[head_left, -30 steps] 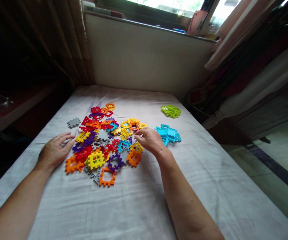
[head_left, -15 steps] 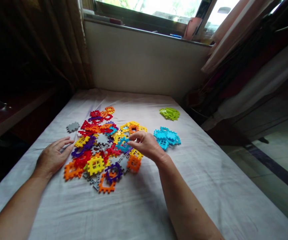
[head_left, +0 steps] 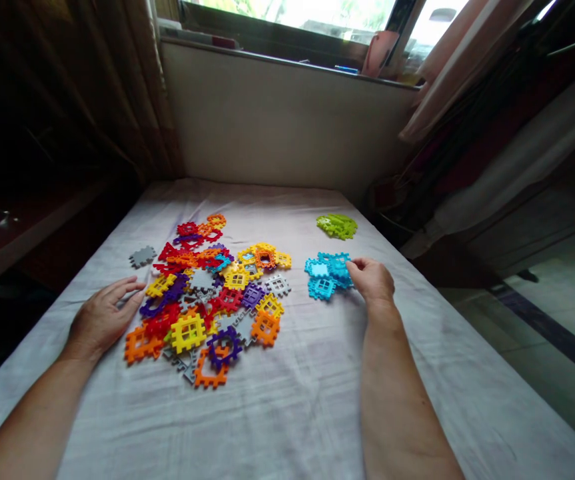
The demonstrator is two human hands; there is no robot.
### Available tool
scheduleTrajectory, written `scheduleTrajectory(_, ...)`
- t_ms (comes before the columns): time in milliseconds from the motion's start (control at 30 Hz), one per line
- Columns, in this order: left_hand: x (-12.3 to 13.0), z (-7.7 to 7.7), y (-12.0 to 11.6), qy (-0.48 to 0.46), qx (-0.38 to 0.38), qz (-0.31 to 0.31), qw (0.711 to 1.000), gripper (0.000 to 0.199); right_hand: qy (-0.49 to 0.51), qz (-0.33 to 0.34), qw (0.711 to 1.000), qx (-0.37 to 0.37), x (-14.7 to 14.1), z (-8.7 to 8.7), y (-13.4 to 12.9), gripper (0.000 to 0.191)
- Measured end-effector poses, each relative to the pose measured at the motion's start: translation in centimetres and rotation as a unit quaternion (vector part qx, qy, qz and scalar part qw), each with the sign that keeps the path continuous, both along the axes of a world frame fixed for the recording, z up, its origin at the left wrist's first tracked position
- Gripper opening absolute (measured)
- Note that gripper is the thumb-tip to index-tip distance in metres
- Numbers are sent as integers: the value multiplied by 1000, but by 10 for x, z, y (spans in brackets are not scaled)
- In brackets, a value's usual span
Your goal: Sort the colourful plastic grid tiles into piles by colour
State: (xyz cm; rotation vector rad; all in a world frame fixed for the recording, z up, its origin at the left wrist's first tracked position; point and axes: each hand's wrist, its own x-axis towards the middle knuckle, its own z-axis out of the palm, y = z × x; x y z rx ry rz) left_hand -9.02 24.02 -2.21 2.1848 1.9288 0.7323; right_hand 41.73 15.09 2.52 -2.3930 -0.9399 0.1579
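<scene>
My right hand (head_left: 373, 280) is at the right side of a small pile of light-blue toothed plastic building tiles (head_left: 323, 287), its fingertips pinched on a blue tile (head_left: 341, 265) there. Where that tile ends and the pile begins is hard to make out. My left hand (head_left: 103, 317) lies open on the sheet, fingers stretched toward the left edge of a large mixed heap. That heap holds red, orange, yellow, purple and grey tiles, among them a yellow window tile (head_left: 188, 333) and a purple tile (head_left: 253, 295).
A pile of lime-green tiles (head_left: 336, 226) lies farther back on the right of the white sheet (head_left: 287, 413). A lone grey tile (head_left: 142, 257) sits left of the heap. Beyond the far edge stands a wall (head_left: 277, 127) under a window; curtains hang at the left.
My right hand has moved right from the mixed heap to the blue pile, carrying a blue tile. A purple tile and a grey window tile now show in the heap. My left hand stays put.
</scene>
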Motion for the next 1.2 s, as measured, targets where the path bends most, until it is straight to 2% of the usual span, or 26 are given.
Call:
scheduleTrajectory(133,1,1,-1,2,2,0,1000,52,-22,5,1000,1,0,-4,2,28)
scheduleTrajectory(233,1,1,0,4,8,-9,1000,51,-83,60,994,35,-15,-4,9,34)
scheduleTrajectory(300,1,1,0,1,12,-11,1000,51,-115,124,984,53,-37,-4,17,36)
scheduleTrajectory(400,0,0,0,-4,15,-14,1000,50,-139,242,958,60,-86,-6,31,35)
scheduleTrajectory(500,-1,-1,0,-4,18,-17,1000,46,-154,355,921,33,-134,-6,46,34)
scheduleTrajectory(567,-1,-2,-1,-3,22,-11,1000,44,-163,392,905,1,-155,-5,56,34)
scheduleTrajectory(667,-3,-3,0,-5,28,-7,1000,40,-167,398,901,-56,-165,-2,70,29)
scheduleTrajectory(833,-4,-4,1,-5,18,-7,1000,37,-175,404,891,-111,-159,1,82,29)
scheduleTrajectory(1100,-3,-3,0,-14,12,1,1000,34,-196,361,899,-150,-151,0,98,35)
scheduleTrajectory(1200,-1,0,-1,-10,1,3,1000,41,-201,359,903,-122,-153,0,102,37)
